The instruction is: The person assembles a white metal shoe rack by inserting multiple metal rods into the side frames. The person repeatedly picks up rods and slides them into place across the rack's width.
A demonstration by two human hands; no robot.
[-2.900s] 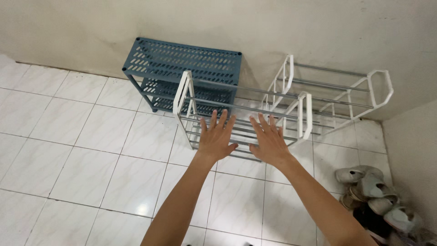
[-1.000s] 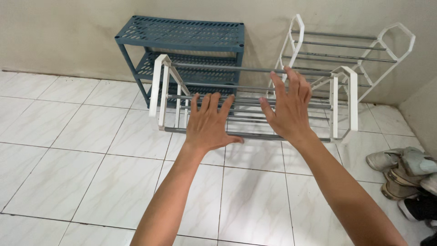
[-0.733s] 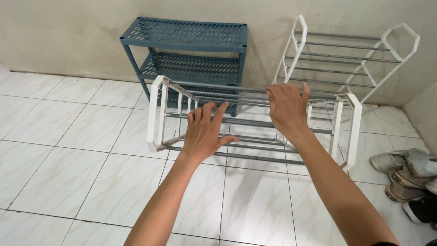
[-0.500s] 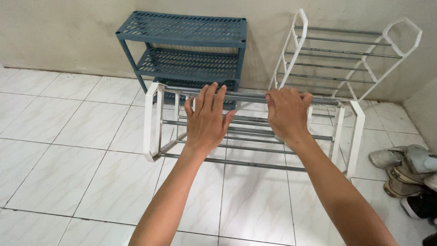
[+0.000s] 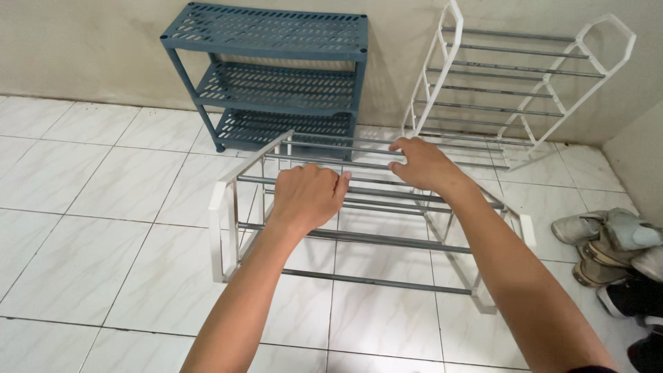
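A shoe rack (image 5: 222, 228) with white plastic end frames and grey metal bars stands on the white tiled floor in front of me. My left hand (image 5: 307, 197) is curled around one of its upper bars near the left end. My right hand (image 5: 423, 164) grips an upper bar further right and further back. Both arms reach forward over the rack's top.
A blue plastic three-tier shelf (image 5: 269, 76) stands against the wall at the back. A second white rack (image 5: 511, 83) with metal bars leans against the wall to the right. Several shoes (image 5: 611, 242) lie piled at the right edge by a wall corner.
Both hands went from open above the rack to closed on its upper bars. The rack has come nearer to me and away from the blue shelf.
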